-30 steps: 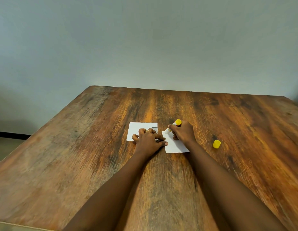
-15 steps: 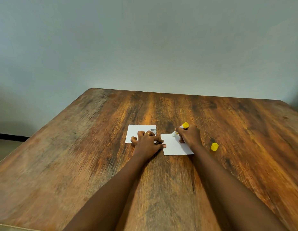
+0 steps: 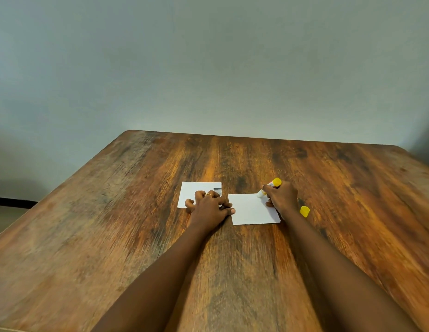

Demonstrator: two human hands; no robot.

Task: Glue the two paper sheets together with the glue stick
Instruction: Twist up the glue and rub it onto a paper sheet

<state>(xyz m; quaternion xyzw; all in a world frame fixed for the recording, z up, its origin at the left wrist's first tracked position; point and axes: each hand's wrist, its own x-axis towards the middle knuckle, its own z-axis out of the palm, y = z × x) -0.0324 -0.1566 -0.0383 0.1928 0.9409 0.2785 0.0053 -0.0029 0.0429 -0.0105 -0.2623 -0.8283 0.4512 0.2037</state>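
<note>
Brown wooden tabletop (image 3: 232, 259) carries two white paper sheets. Right hand (image 3: 281, 196) closes its grip on the yellow-ended glue stick (image 3: 268, 188), tip touching the right sheet (image 3: 252, 210); left hand (image 3: 210, 208), loosely curled and holding nothing, presses both sheets steady, likely against sliding.

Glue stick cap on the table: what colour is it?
Yellow cap, seen in the head view.

You are sitting at a wooden table (image 3: 232, 271) with dark, worn grain, pushed up to a plain grey-green wall (image 3: 208, 68) at the far side. At far left you see a strip of pale floor (image 3: 7, 219) and a dark skirting line (image 3: 14, 202). It reads as a bare indoor room, home or office; you cannot tell which.
</note>
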